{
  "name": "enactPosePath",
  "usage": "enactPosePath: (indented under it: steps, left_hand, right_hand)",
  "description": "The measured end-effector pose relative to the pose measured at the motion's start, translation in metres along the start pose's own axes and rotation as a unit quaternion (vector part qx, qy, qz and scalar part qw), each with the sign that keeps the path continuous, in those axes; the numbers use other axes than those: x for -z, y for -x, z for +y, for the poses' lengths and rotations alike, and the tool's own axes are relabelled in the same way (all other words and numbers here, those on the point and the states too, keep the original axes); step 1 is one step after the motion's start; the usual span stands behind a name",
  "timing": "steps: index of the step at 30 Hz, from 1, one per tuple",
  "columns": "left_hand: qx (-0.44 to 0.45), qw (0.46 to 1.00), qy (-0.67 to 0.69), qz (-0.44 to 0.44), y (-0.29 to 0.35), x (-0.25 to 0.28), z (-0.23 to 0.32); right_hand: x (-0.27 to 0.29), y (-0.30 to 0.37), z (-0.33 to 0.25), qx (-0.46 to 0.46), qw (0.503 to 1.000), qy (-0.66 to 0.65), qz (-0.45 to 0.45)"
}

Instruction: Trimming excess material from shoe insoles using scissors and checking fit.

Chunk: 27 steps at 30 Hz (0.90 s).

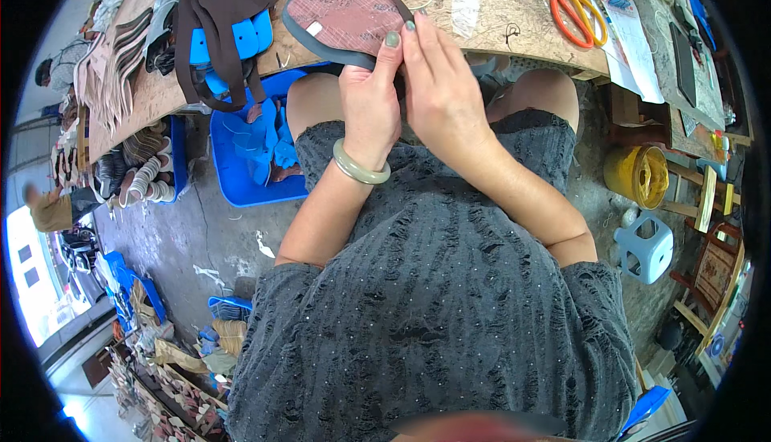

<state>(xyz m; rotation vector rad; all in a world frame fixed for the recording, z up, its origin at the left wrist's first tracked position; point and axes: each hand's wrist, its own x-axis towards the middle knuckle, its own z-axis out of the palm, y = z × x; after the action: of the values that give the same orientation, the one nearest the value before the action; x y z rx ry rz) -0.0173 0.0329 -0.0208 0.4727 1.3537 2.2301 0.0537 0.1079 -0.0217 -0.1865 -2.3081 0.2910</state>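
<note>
A rounded, sole-shaped piece [345, 10] with a reddish-brown printed face and a dark grey border is tilted up at the table's near edge. My left hand [371, 104] grips its lower right end, thumb on top and the other fingers hidden beneath. My right hand [444, 92] lies close beside it. Its fingers are pressed together on the dark border at the right side, with the fingertips near my left thumb. A pale green bangle [360, 170] circles my left wrist.
Scissors [577, 14] with orange and yellow handles lie on the wooden table [514, 8], near paper sheets [625, 40]. Dark brown strips and blue pieces [253, 36] hang over the left edge. A blue bin [257, 191] of scraps, a yellow bucket [634, 177] and a stool [645, 247] stand below.
</note>
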Motion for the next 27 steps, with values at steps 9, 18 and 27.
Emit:
enactPosePath:
  steps: [9,18,27]
  left_hand:
    - [0.035,0.993,0.110,-0.011,-0.017,0.019,0.019]
    - [0.022,0.994,0.095,-0.048,-0.014,0.019,0.008]
    - [0.034,0.998,0.056,-0.019,-0.006,0.020,0.003]
  right_hand:
    - [0.036,0.017,-0.018,0.063,0.980,-0.170,-0.082]
    - [0.021,-0.007,0.034,-0.373,0.730,-0.549,-0.164]
    - [0.012,0.001,0.039,-0.404,0.620,-0.620,-0.261]
